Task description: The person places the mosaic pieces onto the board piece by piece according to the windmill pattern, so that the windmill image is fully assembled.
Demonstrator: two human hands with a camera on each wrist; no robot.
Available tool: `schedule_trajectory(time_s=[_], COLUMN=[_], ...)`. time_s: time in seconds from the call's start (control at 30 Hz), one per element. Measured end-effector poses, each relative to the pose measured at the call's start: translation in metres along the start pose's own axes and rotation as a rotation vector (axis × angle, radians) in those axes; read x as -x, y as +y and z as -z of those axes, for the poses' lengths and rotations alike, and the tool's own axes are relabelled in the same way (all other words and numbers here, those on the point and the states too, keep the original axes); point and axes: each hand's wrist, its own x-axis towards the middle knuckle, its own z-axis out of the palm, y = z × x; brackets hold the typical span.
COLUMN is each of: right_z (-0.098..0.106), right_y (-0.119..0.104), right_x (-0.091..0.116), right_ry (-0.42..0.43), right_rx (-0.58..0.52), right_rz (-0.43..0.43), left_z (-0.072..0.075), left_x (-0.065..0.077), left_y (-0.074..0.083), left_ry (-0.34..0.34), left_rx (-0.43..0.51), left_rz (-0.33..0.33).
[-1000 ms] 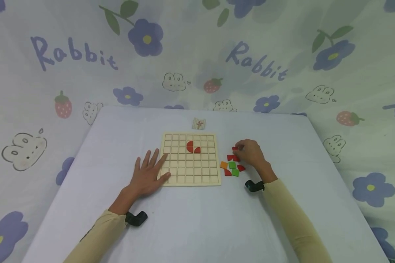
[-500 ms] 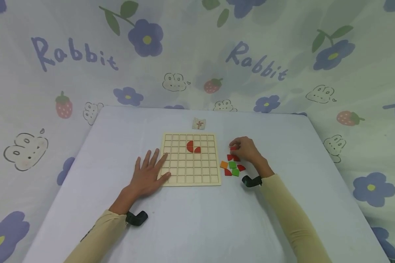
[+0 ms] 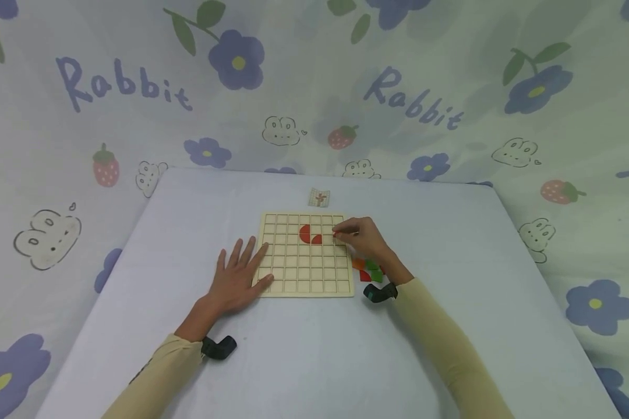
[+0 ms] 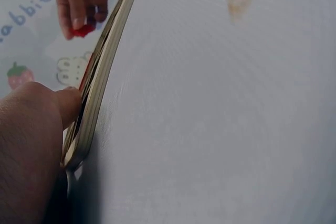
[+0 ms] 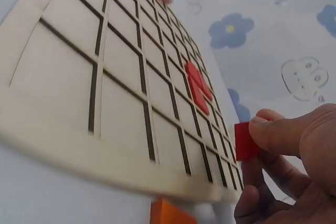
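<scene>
Legibly | backdrop (image 3: 314,75): "Rabbit" | hands (image 3: 235,283): one touching board (image 3: 304,273), one pinching red piece (image 5: 245,141)

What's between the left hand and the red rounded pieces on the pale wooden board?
Just bare squares of the pale wooden board, as the head view shows.

A pale gridded board (image 3: 303,274) lies flat, left hand (image 3: 234,285) on it. Right hand (image 3: 364,238) pinches a red tile (image 5: 243,144) near the board's right edge.
</scene>
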Motion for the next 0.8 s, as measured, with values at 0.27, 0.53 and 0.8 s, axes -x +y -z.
schedule_trajectory(time_s=[0.27, 0.53, 0.8], right_z=[-0.02, -0.031, -0.013], right_y=[-0.007, -0.011, -0.004], right_x=[-0.011, -0.012, 0.005], right_ry=[0.029, -0.005, 0.011], right_rx=[0.107, 0.301, 0.249], right_rz=[0.037, 0.069, 0.102], left_z=[0.002, 0.001, 0.002], left_x=[0.0, 0.0, 0.001], left_y=[0.001, 0.001, 0.002], left_ry=[-0.005, -0.006, -0.002], left_rx=[0.0, -0.007, -0.005], left_rz=[0.002, 0.008, 0.003])
